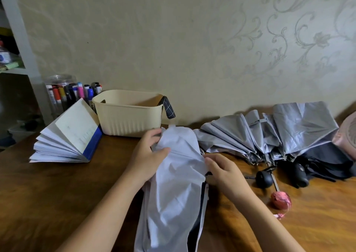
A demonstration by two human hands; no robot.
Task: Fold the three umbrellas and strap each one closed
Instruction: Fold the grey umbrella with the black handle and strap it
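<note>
A pale lilac-white umbrella [173, 186] lies collapsed along the middle of the wooden table [48, 194], its canopy loosely gathered and its dark lining showing on the right edge. My left hand [146, 155] grips the canopy folds near the far end, thumb on top. My right hand [223, 170] pinches the fabric's right edge. A silver umbrella [269, 132] lies half collapsed at the right with a pink handle [280, 199]. A black umbrella [325, 161] lies beside it, its black handle [300, 174] toward me.
A cream plastic basket [129, 114] stands against the wall with a dark checked strap [168, 107] hanging over its rim. An open book [71, 136] lies left of it. A jar of markers [63, 91] stands behind. A pink object [346, 134] sits at the right edge.
</note>
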